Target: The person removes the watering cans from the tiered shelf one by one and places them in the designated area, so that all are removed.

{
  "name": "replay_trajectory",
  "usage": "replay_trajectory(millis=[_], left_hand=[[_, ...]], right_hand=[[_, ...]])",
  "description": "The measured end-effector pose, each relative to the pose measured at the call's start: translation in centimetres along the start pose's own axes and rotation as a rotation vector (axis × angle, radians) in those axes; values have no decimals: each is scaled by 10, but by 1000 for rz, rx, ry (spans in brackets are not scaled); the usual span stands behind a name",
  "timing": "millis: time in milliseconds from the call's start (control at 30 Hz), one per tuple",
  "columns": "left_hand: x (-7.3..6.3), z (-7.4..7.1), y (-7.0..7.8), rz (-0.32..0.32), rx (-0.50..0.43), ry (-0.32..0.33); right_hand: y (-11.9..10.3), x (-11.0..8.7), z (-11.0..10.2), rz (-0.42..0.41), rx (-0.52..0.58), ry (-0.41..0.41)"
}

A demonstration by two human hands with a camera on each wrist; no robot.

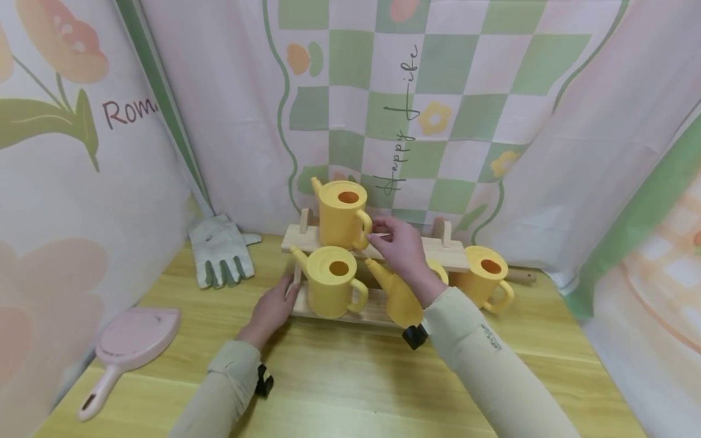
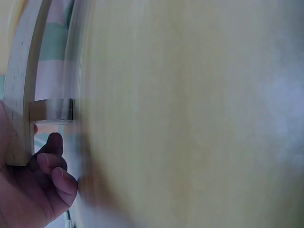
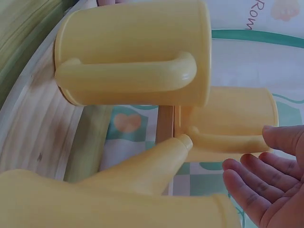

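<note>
A two-tier wooden rack (image 1: 378,306) stands on the table, and my left hand (image 1: 274,304) grips its left end, fingers curled under the lower board in the left wrist view. On the upper board sits an upright yellow watering can (image 1: 338,219), spout to the left. My right hand (image 1: 398,246) is at this can's handle (image 3: 230,143), thumb tip touching it and fingers loosely extended beside it. Two more yellow watering cans are on the lower board: one upright at left (image 1: 327,289), one at centre (image 1: 402,301), partly hidden by my right arm.
Another yellow watering can (image 1: 482,283) is at the rack's right end; its base is partly hidden. Beyond it pokes a brown wooden handle (image 1: 521,277). A grey-white glove (image 1: 221,249) and a pink dustpan (image 1: 134,340) lie at left. Printed curtains (image 1: 230,109) enclose the table.
</note>
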State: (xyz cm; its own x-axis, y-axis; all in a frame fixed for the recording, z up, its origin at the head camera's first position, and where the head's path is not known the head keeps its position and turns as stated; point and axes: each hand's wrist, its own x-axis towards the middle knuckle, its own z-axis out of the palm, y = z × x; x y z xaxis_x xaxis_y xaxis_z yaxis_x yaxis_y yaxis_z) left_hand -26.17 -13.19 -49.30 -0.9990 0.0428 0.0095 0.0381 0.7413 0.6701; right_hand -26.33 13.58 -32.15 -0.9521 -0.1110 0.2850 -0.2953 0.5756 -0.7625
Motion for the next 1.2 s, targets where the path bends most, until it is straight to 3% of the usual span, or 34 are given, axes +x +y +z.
replay_trajectory(millis=[200,733,1200], left_hand=[[1,1,0,1,-6,-2],[3,3,-2,-3,-11,-2],[0,1,-1,-5,-8,-8]], right_hand=[[-3,3,6,31,-38,0],[2,4,13,-3,-101,54],[7,-6,-6,-82,-90,169]])
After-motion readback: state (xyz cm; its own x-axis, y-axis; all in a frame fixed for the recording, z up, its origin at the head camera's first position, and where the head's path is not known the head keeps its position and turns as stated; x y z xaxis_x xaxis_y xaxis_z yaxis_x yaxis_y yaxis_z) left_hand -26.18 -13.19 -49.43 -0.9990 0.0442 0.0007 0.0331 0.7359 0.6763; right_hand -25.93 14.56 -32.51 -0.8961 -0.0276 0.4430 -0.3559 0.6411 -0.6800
